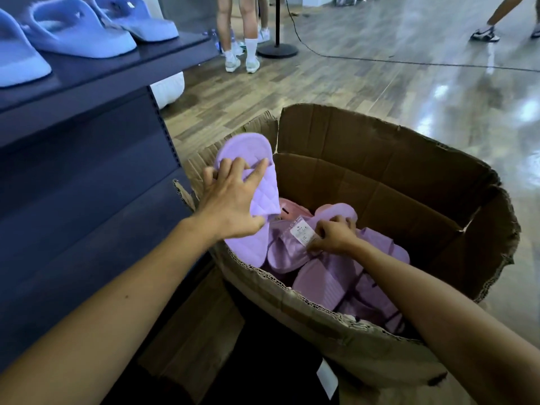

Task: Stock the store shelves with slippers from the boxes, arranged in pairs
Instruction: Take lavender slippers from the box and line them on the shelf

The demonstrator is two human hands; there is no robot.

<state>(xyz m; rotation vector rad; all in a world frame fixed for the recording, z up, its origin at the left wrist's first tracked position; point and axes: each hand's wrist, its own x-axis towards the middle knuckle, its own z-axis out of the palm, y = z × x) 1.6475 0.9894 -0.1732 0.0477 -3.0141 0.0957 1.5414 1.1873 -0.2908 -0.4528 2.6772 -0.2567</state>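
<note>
lilac quilted slipper [257, 182], blue fuzzy slippers [79, 33]

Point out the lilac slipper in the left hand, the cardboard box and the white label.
Lilac slipper [264, 194]: head view, on its quilted strap.
Cardboard box [380, 182]: head view, on the inner far wall.
White label [302, 232]: head view, on its printed face.

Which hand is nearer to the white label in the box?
Right. The right hand pinches the white label; the left hand holds a purple slipper apart, to its left.
</note>
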